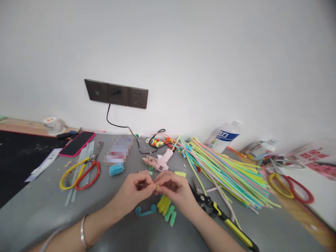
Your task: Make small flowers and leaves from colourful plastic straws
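Note:
Both my hands meet fingertip to fingertip above the grey table [110,224]. My left hand [139,189] and my right hand [172,185] pinch a tiny yellow piece [157,187], mostly hidden by the fingers; it looks like a bit of pipe cleaner. Right under them lie short folded yellow pipe cleaners [163,204] and green ones [170,214]. A blue pipe cleaner with curled ends [146,211] rests just below my left hand. Behind the hands is a pink glue gun [160,161], and a blue pipe cleaner bundle [116,170] sits to the left.
Long pipe cleaners [225,171] are heaped at the right, beside black-and-yellow pliers [223,215]. Scissors [81,173] and a pink-cased phone [77,143] lie left. A white bottle [224,136] stands by the wall; more scissors [288,185] lie far right. A black cord [118,126] reaches the socket.

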Motion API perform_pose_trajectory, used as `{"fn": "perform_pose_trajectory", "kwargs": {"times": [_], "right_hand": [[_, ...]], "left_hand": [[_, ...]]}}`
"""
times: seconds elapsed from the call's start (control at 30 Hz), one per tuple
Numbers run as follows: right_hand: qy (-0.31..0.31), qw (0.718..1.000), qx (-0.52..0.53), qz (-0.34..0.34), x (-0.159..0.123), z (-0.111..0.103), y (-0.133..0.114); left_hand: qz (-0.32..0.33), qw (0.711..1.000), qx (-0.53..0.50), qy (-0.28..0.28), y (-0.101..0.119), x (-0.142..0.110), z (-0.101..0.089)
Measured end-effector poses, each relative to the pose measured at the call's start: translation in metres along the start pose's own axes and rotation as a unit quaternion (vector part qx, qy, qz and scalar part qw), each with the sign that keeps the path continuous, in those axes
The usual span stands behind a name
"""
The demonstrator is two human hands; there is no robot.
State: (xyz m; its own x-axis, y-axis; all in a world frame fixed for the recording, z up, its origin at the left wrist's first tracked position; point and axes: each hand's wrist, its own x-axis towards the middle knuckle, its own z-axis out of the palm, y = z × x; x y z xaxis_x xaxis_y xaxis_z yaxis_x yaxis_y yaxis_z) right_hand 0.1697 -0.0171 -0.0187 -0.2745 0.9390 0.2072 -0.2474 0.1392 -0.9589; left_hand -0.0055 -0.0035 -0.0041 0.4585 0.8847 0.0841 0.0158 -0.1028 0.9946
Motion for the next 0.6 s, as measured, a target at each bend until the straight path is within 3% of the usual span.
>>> {"fn": "perform_pose_trajectory", "kwargs": {"times": [0.17, 0.5, 0.6], "right_hand": [[-0.031, 0.996, 0.03, 0.08, 0.002, -0.0019, 0.0016], [-0.076, 0.98, 0.099, 0.153, -0.0008, -0.0003, -0.0031], [-0.067, 0.982, 0.078, 0.158, 0.0008, -0.0016, -0.0015]], "left_hand": [[-0.014, 0.996, -0.083, -0.025, -0.0001, 0.0008, 0.0026], [0.088, 0.993, 0.081, -0.015, 0.0003, -0.0043, -0.0035], [0.085, 0.992, 0.093, -0.011, 0.0014, -0.0033, -0.0032]]}}
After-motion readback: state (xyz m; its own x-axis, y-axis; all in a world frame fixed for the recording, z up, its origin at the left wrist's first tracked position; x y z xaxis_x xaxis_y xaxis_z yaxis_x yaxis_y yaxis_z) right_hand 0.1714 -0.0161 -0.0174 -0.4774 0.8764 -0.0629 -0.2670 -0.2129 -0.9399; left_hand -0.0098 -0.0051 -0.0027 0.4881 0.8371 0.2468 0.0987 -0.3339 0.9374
